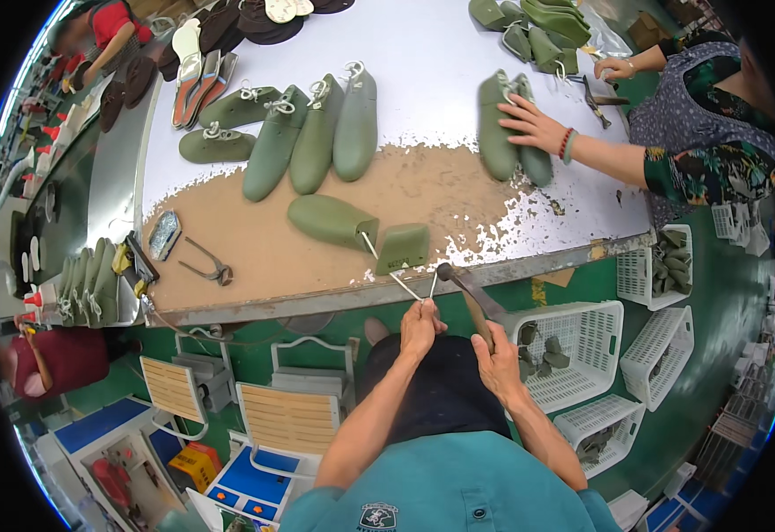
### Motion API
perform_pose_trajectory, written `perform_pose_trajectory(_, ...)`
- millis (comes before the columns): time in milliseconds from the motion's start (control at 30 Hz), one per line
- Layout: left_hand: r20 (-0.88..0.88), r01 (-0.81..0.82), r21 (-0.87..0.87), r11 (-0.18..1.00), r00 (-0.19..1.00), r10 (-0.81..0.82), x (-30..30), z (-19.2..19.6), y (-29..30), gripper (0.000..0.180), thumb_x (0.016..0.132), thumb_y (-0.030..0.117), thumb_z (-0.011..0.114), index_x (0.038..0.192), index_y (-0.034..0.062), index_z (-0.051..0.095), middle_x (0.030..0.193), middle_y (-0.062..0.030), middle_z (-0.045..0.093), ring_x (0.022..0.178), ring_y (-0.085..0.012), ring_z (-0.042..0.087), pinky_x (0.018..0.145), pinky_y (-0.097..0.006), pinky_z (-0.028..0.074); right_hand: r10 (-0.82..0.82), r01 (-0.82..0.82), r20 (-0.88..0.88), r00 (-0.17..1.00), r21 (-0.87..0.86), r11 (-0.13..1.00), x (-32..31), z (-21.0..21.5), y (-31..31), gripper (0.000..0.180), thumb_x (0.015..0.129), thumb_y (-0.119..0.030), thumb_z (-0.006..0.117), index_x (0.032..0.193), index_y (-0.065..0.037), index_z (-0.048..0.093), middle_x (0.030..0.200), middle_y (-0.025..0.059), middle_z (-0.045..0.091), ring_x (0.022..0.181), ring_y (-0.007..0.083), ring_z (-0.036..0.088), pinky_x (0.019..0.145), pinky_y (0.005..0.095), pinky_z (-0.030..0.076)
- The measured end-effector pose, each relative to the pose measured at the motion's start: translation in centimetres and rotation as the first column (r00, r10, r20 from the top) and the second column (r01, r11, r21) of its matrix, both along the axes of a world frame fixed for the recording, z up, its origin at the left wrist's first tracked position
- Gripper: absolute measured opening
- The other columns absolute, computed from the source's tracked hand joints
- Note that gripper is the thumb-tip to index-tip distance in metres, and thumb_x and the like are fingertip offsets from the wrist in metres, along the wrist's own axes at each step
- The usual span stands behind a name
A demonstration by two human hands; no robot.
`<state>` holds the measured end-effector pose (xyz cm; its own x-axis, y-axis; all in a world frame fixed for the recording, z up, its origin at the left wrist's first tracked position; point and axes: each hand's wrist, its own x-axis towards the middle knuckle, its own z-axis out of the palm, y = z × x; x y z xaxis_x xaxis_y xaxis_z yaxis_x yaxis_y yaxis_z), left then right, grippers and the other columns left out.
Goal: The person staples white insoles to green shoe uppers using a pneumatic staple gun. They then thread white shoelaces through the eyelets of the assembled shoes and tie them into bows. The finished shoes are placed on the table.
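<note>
My left hand is closed on a white cord at the table's front edge. The cord runs up to a green shoe last lying on its side, and a loop of it reaches toward the hammer head. In my right hand is a hammer, gripped by its wooden handle, its dark head beside the cord. Next to the last sits a separate green heel block. Several more lasts with white cord loops lie just beyond.
At the right, a co-worker's hand touches two green lasts. Pincers and a tape-wrapped block lie on the left of the worn table. White crates with green pieces stand below right. Chairs are below left.
</note>
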<state>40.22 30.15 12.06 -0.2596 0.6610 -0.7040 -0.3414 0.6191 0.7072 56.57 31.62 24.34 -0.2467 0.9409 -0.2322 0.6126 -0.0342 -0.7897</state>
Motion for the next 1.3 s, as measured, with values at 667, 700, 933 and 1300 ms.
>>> perform_pose_trajectory(667, 0.091, -0.066, -0.062, 0.996, 0.993, 0.071, 0.5, -0.4, 1.1, 0.04, 0.11, 0.038, 0.047, 0.101, 0.0006, 0.06, 0.067, -0.0053, 0.058, 0.065, -0.02, 0.071, 0.06, -0.033, 0.056, 0.173, -0.199, 0.206, 0.963, 0.112, 0.974, 1.7, -4.7, 0.7, 0.018, 0.098, -0.015, 0.07, 0.1, -0.002, 0.058, 0.071, 0.0224, 0.066, 0.065, 0.0446, 0.068, 0.055, 0.0497, 0.053)
perform_pose_trajectory(700, 0.075, -0.056, -0.062, 0.996, 0.995, 0.06, 0.6, -0.3, 1.0, 0.04, 0.11, 0.038, 0.047, 0.101, 0.0006, 0.06, 0.067, -0.0055, 0.059, 0.066, -0.0204, 0.072, 0.059, -0.034, 0.056, 0.169, -0.198, 0.21, 0.963, 0.126, 0.972, 1.3, -3.5, 1.4, 0.018, 0.098, -0.015, 0.071, 0.099, -0.002, 0.058, 0.072, 0.0227, 0.067, 0.065, 0.045, 0.068, 0.055, 0.0502, 0.053)
perform_pose_trajectory(933, -0.041, -0.003, -0.098, 0.995, 0.999, -0.001, 1.0, 0.2, 0.6, 0.046, 0.108, 0.04, 0.047, 0.101, -0.0024, 0.063, 0.067, -0.0103, 0.064, 0.069, -0.0225, 0.074, 0.063, -0.037, 0.056, 0.196, -0.219, 0.161, 0.967, 0.136, 0.966, 2.0, -3.4, 0.4, 0.025, 0.099, -0.019, 0.071, 0.098, -0.001, 0.055, 0.068, 0.0255, 0.064, 0.065, 0.0482, 0.066, 0.055, 0.0524, 0.051)
perform_pose_trajectory(1300, -0.176, 0.065, -0.142, 0.988, 0.98, -0.09, 1.1, 0.5, 0.7, 0.048, 0.108, 0.042, 0.045, 0.102, -0.0011, 0.064, 0.074, -0.0155, 0.071, 0.073, -0.0276, 0.076, 0.072, -0.043, 0.054, 0.166, -0.157, -0.034, 0.985, 0.186, 0.97, 1.3, 1.1, 1.5, 0.025, 0.1, -0.02, 0.069, 0.096, 0.0, 0.056, 0.068, 0.0262, 0.064, 0.066, 0.0491, 0.066, 0.054, 0.0511, 0.051)
